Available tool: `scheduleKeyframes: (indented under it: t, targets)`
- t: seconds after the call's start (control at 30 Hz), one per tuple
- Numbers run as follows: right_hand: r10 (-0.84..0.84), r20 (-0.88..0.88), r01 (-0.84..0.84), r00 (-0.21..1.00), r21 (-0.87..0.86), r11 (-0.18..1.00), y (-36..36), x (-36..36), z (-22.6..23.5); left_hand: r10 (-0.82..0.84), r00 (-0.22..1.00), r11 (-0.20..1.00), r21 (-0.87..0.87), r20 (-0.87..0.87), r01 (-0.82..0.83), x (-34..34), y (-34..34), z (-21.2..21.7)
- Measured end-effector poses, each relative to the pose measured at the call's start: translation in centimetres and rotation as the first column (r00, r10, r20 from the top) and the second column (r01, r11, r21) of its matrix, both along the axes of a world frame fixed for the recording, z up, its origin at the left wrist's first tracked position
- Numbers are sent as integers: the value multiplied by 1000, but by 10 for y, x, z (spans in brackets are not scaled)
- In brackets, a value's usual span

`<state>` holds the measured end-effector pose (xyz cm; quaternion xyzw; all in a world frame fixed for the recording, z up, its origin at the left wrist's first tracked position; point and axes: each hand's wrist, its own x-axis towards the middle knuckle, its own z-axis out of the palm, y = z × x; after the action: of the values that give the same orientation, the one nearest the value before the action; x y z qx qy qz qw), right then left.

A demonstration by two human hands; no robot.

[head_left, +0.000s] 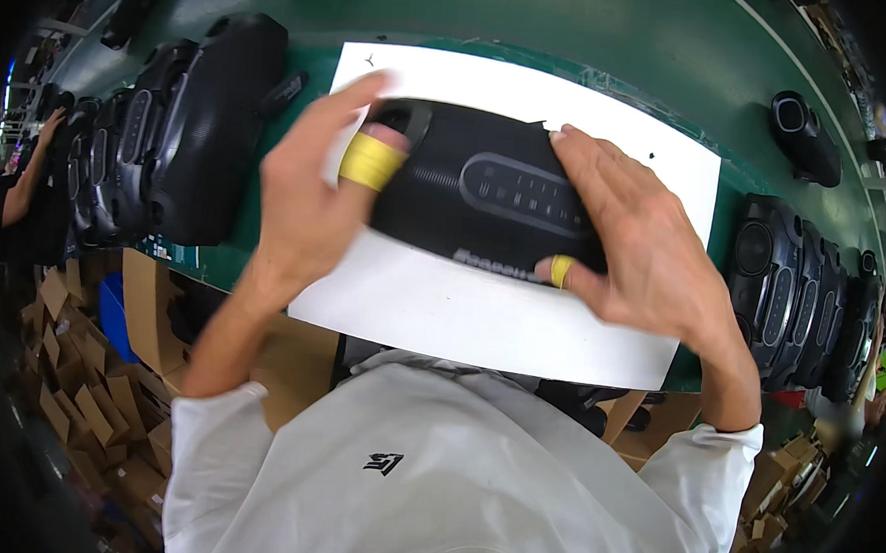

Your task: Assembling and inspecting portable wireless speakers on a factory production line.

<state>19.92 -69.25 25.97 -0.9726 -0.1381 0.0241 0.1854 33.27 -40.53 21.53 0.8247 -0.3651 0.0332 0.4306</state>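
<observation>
Holding a black speaker (487,194) over a white sheet (461,313) on the green tabletop (457,17), the right hand (645,242) clasps its right end from far edge to near — the left hand (318,180) is blurred at the left end, and whether it grips cannot be told.

White short-sleeved shirt (512,480), black printed mark (383,463), yellow thumb bands (371,163)
</observation>
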Motion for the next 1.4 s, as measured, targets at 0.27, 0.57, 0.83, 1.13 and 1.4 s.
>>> scheduleKeyframes:
  t: [0.27, 0.57, 0.83, 1.13, 1.4]
  targets:
    - [-327, -428, 519, 843, 483, 705, -28, 20, -25, -238, 250, 962, -263, -938, -71, -78, -22, -57]
    - [-382, -511, 608, 770, 769, 196, 57, -62, -63, -139, 785, 984, 8, -604, 180, -40, -32, -6]
    - [75, -569, 572, 819, 799, -186, 127, -90, -122, -482, 869, 756, 450, -110, 477, -20, -34, 48]
    - [-297, 397, 342, 869, -47, 938, 71, -89, -6, -487, 870, 823, 370, 73, 430, -45, -4, 20]
    - [-213, 212, 208, 954, 47, 977, 62, -73, -24, -471, 882, 833, 334, 8, 441, -37, -8, 17]
